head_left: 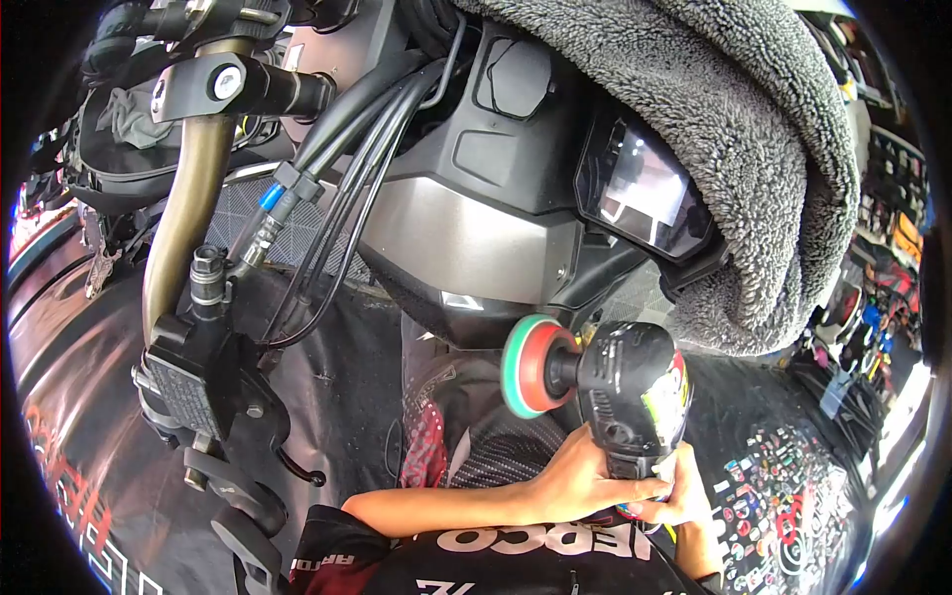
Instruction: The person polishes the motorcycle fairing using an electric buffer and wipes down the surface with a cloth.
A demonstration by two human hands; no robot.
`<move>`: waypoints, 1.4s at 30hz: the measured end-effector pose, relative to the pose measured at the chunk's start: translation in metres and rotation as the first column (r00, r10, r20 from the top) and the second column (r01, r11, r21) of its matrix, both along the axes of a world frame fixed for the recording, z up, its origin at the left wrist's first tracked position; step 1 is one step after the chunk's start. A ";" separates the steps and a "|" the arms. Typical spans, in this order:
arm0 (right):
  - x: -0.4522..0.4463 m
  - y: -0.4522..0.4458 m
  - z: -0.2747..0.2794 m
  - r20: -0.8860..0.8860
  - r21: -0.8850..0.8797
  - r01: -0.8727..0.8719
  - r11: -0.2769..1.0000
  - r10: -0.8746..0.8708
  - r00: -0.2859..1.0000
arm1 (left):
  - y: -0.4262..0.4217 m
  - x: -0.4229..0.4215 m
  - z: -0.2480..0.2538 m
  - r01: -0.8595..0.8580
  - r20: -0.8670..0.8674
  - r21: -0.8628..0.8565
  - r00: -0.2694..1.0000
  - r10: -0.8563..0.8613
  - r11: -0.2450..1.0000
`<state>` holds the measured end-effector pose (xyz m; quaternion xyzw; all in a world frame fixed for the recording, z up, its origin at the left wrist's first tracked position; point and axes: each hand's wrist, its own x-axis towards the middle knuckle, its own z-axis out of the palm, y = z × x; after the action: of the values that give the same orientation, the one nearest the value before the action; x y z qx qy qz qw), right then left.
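Observation:
A black cordless polisher stands upright in front of my chest, its round red and green pad facing left. My left hand is closed around the lower part of its body, thumb across the front. From the other side, my right hand is closed on the polisher's lower end, its fingers partly hidden. The pad lies just below the grey and black motorcycle panel; whether they touch I cannot tell.
A thick grey towel drapes beside the dark display screen. At left are a bronze handlebar, a brake reservoir and black cables. Several items hang at the far right. A black printed sheet covers the lower right.

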<state>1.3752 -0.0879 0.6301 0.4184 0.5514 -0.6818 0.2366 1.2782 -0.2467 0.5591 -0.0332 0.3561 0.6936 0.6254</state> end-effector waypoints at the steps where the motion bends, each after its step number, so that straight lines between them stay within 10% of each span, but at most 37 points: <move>1: -0.005 0.000 0.002 -0.013 0.012 -0.024 1.000 0.025 1.000 | 0.000 -0.001 0.001 -0.046 -0.012 0.025 0.999 0.047 0.999; 10: -0.024 -0.020 0.029 0.061 0.037 0.137 0.990 -0.139 0.988 | -0.001 -0.012 0.005 -0.085 0.119 0.151 0.991 0.067 0.985; 20: -0.059 -0.032 0.040 -0.039 0.096 -0.092 0.991 0.096 0.995 | -0.024 -0.046 0.026 -0.331 0.192 0.205 0.936 0.294 0.921; 26: -0.028 -0.039 0.043 -0.031 0.232 0.107 0.967 -0.102 0.994 | -0.005 -0.021 0.007 -0.162 0.130 0.221 0.982 0.136 0.962; 33: -0.061 -0.044 0.028 -0.132 0.236 -0.221 0.946 0.256 0.958 | -0.035 -0.041 0.001 -0.256 0.114 0.319 0.966 0.232 0.912; 42: 0.003 -0.049 0.001 -0.037 0.234 -0.108 0.966 0.120 0.992 | -0.029 -0.006 -0.015 -0.116 0.049 0.272 0.993 0.106 0.955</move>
<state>1.3780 -0.1369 0.6311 0.3931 0.6563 -0.6086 0.2108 1.2726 -0.2760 0.5438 0.0221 0.2436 0.7695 0.5899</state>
